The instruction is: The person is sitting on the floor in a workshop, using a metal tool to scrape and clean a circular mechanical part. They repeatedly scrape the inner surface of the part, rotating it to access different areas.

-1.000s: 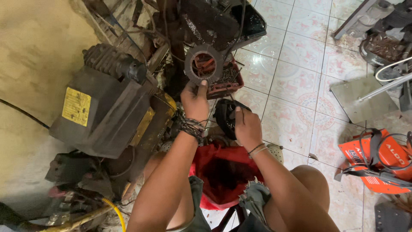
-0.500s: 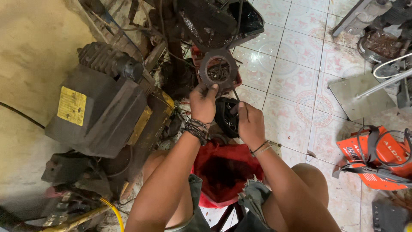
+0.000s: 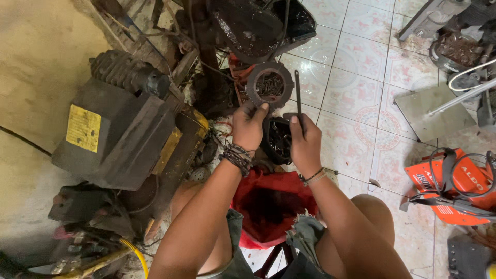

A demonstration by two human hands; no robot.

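A grimy engine block [image 3: 116, 134] with a yellow label sits on the floor to the left, an orange machine [image 3: 454, 183] to the right. Between the knees lies a red bag [image 3: 271, 204]. The left hand [image 3: 249, 126] is closed on the lower rim of a dark toothed ring [image 3: 268, 85], held flat-on just beyond both hands. The right hand [image 3: 306, 142] grips a thin rod [image 3: 298, 98], upright, just beside the ring's right edge, not touching

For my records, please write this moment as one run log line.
left hand: holds dark round metal ring | right hand: holds thin dark metal rod upright | below: red bag
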